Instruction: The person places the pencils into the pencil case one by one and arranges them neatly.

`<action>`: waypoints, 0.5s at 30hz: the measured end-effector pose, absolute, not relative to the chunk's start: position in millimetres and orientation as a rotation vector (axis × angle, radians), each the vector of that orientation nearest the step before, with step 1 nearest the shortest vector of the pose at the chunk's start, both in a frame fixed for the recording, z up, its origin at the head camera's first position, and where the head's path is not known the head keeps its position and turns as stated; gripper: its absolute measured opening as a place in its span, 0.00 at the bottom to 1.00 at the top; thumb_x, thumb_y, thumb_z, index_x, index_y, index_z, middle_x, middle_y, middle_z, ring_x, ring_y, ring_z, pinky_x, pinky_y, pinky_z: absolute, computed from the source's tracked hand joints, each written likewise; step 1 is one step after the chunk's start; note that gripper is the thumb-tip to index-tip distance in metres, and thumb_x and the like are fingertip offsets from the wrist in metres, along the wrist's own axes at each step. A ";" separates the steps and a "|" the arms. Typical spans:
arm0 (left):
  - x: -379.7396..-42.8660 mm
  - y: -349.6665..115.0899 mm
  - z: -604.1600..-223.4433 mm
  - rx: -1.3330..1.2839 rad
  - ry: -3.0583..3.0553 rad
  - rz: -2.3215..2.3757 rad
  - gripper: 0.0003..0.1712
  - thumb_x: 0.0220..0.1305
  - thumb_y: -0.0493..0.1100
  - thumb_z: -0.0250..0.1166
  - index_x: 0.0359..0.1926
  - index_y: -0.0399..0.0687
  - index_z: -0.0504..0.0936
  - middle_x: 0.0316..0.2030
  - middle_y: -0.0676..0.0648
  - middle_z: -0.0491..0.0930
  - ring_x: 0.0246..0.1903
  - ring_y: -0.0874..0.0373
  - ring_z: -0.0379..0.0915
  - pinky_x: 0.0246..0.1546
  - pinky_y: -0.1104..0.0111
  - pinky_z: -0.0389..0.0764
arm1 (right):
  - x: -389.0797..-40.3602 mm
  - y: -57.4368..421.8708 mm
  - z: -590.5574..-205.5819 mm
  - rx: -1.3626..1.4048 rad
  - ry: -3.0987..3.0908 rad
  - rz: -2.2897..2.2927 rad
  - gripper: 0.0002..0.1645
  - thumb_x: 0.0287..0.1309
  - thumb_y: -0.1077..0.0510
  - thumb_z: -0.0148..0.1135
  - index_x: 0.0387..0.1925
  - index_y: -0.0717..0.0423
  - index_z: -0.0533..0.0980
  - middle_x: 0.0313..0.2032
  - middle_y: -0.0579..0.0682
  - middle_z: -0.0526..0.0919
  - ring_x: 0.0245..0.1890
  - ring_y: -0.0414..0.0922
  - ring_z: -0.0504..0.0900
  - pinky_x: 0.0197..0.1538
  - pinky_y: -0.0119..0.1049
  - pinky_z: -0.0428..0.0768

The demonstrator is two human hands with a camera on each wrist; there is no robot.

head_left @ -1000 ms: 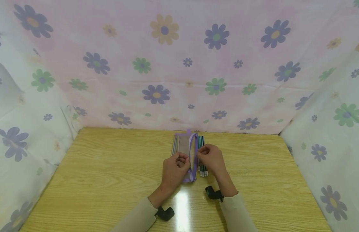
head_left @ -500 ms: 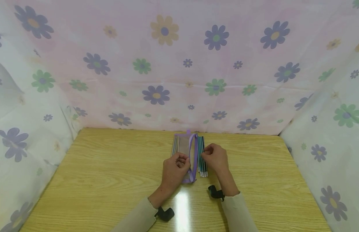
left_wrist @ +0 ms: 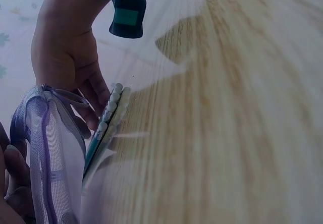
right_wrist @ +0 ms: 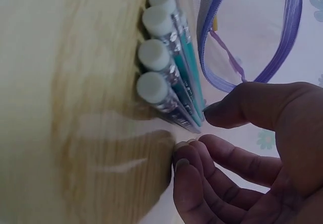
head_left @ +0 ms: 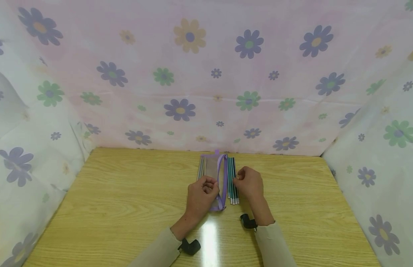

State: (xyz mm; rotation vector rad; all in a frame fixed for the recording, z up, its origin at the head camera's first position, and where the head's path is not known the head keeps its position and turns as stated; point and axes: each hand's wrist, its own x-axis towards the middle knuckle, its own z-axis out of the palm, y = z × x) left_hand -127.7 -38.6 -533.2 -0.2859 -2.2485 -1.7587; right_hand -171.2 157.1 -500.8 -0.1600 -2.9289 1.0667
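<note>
A see-through mesh pencil case with purple trim lies near the back of the table, its zipped mouth gaping toward the right. My left hand pinches the edge of that mouth between thumb and fingers. Just right of the case, several teal and dark pencils lie side by side, white erasers toward me. My right hand is beside the outermost pencil. In the right wrist view its thumb and bent fingers are apart, with the thumb tip right at the pencils and nothing between them.
Pale, slim sticks show along the left side of the case. The wood-grain table is enclosed by flowered cloth at the back and sides. A bright reflection lies in front of the case.
My right hand has moved right, from the mouth of the case across to the outer side of the pencils. My left hand has stayed on the case's edge.
</note>
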 end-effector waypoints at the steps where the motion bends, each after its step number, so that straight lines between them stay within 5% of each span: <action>1: -127.7 -38.6 -533.2 -0.285 -2.250 -1.759 0.03 0.66 0.38 0.70 0.37 0.43 0.87 0.26 0.56 0.86 0.18 0.65 0.78 0.21 0.71 0.80 | -171.3 157.2 -501.4 -0.163 -2.935 1.057 0.12 0.54 0.59 0.72 0.39 0.61 0.83 0.31 0.51 0.85 0.29 0.47 0.81 0.34 0.43 0.79; 15: -127.9 -38.4 -533.4 -0.305 -2.211 -1.769 0.05 0.64 0.33 0.71 0.36 0.49 0.87 0.26 0.54 0.86 0.18 0.65 0.78 0.20 0.72 0.79 | -169.5 154.0 -500.2 -0.231 -2.971 0.901 0.06 0.51 0.60 0.69 0.30 0.58 0.80 0.27 0.52 0.82 0.25 0.49 0.78 0.26 0.43 0.76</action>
